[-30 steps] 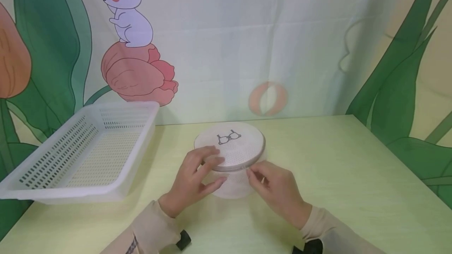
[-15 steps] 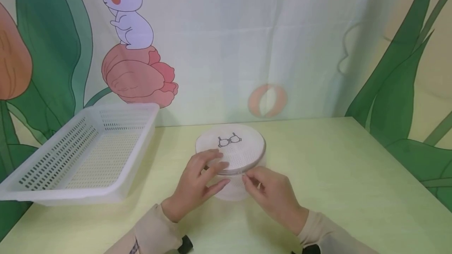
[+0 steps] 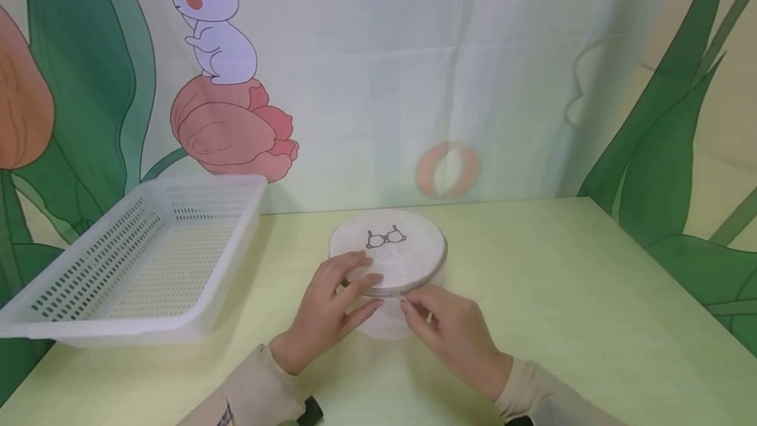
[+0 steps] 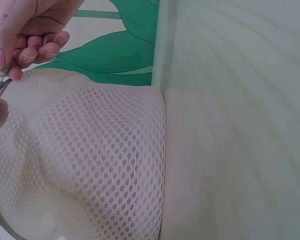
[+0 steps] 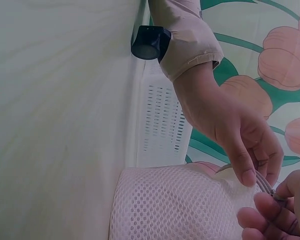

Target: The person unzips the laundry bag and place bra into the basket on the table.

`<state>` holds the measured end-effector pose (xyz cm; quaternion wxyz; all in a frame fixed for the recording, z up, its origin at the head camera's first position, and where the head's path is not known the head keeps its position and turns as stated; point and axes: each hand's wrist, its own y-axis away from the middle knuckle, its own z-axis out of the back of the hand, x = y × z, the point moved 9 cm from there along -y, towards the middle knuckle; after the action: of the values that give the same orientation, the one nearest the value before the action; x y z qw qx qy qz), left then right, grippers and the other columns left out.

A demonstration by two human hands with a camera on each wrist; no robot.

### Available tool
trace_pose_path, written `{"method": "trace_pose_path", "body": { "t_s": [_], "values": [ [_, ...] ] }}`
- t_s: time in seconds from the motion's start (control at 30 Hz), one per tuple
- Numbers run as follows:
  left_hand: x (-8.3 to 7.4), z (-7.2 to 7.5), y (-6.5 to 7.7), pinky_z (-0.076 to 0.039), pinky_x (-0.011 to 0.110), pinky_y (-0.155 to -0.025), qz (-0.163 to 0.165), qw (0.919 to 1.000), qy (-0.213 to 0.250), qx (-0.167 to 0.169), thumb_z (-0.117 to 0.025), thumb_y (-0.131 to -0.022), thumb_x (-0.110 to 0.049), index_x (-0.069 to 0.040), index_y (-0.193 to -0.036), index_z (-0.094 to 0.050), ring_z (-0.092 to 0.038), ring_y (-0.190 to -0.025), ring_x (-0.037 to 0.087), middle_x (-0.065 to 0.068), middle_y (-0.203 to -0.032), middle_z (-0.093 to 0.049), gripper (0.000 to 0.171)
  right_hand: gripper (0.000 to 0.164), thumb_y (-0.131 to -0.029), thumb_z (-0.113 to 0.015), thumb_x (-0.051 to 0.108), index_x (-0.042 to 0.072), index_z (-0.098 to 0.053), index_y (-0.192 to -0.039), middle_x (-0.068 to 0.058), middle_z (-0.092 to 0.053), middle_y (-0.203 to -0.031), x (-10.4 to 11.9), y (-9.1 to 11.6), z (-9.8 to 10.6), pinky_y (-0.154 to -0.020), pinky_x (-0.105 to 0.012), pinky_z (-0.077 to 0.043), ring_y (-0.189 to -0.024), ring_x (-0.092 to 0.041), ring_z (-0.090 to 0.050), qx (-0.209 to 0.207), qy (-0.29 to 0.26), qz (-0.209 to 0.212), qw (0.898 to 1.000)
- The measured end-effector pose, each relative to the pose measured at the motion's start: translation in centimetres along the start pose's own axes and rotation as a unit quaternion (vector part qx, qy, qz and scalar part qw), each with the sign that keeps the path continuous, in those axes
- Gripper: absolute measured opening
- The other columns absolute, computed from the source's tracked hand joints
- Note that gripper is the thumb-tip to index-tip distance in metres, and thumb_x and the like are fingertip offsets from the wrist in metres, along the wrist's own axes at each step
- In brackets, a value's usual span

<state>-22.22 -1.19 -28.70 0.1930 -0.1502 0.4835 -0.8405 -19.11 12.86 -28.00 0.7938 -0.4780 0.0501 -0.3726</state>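
Observation:
A round white mesh laundry bag (image 3: 408, 261) stands on the table, with a drawing like a pair of glasses on its lid. A zipper (image 5: 262, 183) runs along the lid's rim. My left hand (image 3: 331, 304) holds the near left part of the rim, fingertips over the lid and thumb below on the mesh side. At the front of the rim my right hand (image 3: 458, 331) pinches the zipper pull (image 4: 5, 70) between thumb and index finger. In the left wrist view the metal slider (image 4: 0, 84) shows just below those fingertips. What is inside the bag cannot be made out.
A white perforated plastic basket (image 3: 204, 311) stands on the left of the table (image 3: 562, 294). Behind the table hangs a printed cloth (image 3: 367, 84) with a rabbit and flowers. Black wrist cameras, such as the left one (image 5: 149, 44), sit below the sleeves.
My right hand has moved left along the front of the rim with the zipper pull, closer to my left thumb. The left hand keeps its place on the bag.

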Motion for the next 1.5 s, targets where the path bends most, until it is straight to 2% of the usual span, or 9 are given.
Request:
{"method": "trace_pose_path", "body": {
  "t_s": [0.23,0.53,0.77,1.5],
  "values": [
    [0.04,-0.03,0.01,-0.049,0.042,-0.096,0.007,0.9999,-0.002,0.009,-0.049,-0.099,-0.039,-0.014,-0.104,-0.063,-0.056,-0.113,0.029,0.012,-0.117,-0.060,0.029,0.005,-0.086,-0.066,0.009,0.011,-0.066,-0.082,0.008,-0.061,-0.070,0.14,0.10,-0.07,-0.053,-0.004,-0.039,-0.061,0.002,-0.051,0.000,-0.003,0.001,1.000],
    [0.10,0.18,0.12,-0.050,0.042,-0.093,-0.005,0.9999,-0.009,0.001,-0.048,-0.099,-0.038,-0.014,-0.101,-0.064,-0.058,-0.110,0.029,0.013,-0.115,-0.060,0.029,0.008,-0.089,-0.064,0.012,0.010,-0.066,-0.081,0.008,-0.059,-0.069,0.34,0.02,-0.08,-0.052,-0.004,-0.039,-0.059,0.003,-0.049,-0.002,-0.001,0.005,1.000],
    [0.20,0.12,0.18,-0.050,0.041,-0.093,-0.006,1.0000,-0.005,0.002,-0.049,-0.099,-0.038,-0.014,-0.101,-0.066,-0.058,-0.110,0.029,0.012,-0.115,-0.060,0.029,0.007,-0.081,-0.068,0.004,0.012,-0.067,-0.081,0.007,-0.059,-0.068,0.33,0.05,-0.03,-0.052,-0.004,-0.039,-0.059,0.003,-0.048,-0.005,0.000,0.008,1.000],
    [0.52,0.26,0.48,-0.049,0.040,-0.092,-0.002,0.9999,-0.004,-0.016,-0.046,-0.101,-0.036,-0.013,-0.098,-0.066,-0.058,-0.108,0.029,0.012,-0.114,-0.061,0.030,0.007,-0.081,-0.067,0.006,0.012,-0.066,-0.081,0.008,-0.058,-0.067,0.19,-0.08,0.31,-0.051,-0.005,-0.039,-0.058,0.003,-0.048,-0.008,0.014,0.015,1.000]
  ]
}}
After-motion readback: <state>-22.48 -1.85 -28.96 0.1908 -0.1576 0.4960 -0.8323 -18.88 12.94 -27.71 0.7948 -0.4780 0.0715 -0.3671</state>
